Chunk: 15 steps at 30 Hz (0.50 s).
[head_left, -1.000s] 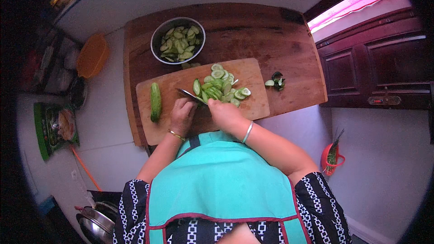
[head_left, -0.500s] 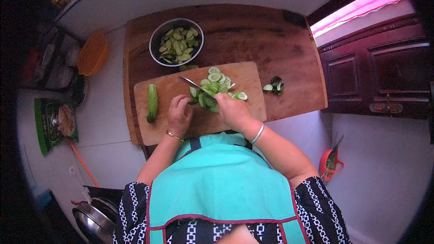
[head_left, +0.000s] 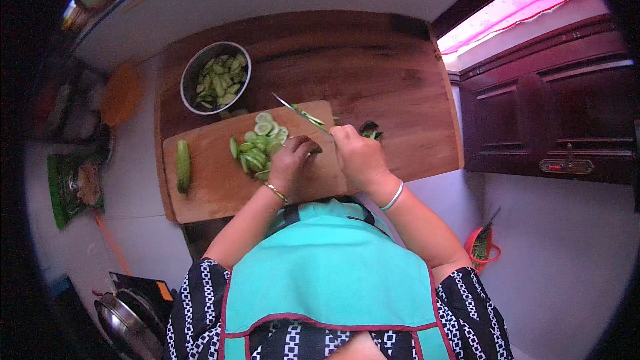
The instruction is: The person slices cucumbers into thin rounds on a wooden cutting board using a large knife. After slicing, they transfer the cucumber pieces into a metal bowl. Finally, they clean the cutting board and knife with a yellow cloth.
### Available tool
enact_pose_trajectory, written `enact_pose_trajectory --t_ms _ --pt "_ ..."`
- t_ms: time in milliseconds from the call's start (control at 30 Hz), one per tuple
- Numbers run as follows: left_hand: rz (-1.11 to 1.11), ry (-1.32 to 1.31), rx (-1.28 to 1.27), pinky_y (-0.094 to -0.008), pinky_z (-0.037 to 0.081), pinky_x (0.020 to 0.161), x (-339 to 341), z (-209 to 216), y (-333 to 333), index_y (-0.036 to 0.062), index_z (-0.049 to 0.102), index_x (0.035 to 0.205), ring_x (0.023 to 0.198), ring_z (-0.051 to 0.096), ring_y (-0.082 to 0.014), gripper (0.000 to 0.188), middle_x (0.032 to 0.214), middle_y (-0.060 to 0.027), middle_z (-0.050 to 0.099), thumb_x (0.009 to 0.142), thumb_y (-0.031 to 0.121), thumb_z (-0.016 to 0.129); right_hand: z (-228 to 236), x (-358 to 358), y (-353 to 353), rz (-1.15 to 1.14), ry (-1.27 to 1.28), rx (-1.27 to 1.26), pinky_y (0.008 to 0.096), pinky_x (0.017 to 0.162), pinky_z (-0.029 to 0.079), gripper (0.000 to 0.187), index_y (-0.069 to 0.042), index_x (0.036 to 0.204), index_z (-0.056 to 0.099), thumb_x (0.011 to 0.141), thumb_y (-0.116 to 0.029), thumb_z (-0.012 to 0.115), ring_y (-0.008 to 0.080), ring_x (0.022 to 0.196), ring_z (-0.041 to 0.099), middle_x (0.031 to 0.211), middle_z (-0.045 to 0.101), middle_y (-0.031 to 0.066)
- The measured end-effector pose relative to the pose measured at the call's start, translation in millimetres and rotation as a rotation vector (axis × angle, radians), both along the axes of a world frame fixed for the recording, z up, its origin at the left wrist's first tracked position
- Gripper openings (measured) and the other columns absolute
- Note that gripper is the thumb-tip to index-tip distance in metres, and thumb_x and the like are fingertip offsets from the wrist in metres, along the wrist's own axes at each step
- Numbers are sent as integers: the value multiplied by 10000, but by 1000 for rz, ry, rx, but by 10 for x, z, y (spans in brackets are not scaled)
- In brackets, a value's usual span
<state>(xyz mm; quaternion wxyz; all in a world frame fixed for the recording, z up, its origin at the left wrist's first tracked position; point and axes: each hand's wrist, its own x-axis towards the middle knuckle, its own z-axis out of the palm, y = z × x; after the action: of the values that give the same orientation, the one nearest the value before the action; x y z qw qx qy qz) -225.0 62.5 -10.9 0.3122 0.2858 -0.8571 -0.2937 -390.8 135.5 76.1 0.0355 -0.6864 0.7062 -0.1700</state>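
Slicing seems in hand: right hand (head_left: 361,158) clenched on the knife (head_left: 283,101), left hand (head_left: 293,161) curled beside the cucumber slices (head_left: 252,152) at mid-frame, its hold unclear; next likely calls for keeping fingers clear.

Gleams like metal along the knife blade (head_left: 285,101); looks like smooth, matt wood across the cutting board (head_left: 213,183), matt cloth (lightly creased) in the apron (head_left: 333,273).

Here's the left hand (head_left: 292,161), angled rightward, fingers (head_left: 304,144) bent, right hand (head_left: 361,156) just beside it, curled into a grip, both forearms (head_left: 425,228) angling inward
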Motion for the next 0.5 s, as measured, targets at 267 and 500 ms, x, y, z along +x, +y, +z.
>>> enact_pose_trajectory --t_ms 267,500 --pt "7 94 43 -388 498 762 -820 50 194 60 612 1000 909 583 -336 271 992 -142 615 733 55 661 102 -611 208 -3 191 87 375 525 510 184 -86 1007 529 823 -91 539 277 638 627 876 578 102" --pt "187 133 -86 -384 504 749 -156 266 3 56 620 959 892 598 -309 229 986 -131 622 736 69 674 189 -129 -73 143 18 50 392 538 506 218 -85 1022 530 806 -61 549 310 648 615 884 583 115"
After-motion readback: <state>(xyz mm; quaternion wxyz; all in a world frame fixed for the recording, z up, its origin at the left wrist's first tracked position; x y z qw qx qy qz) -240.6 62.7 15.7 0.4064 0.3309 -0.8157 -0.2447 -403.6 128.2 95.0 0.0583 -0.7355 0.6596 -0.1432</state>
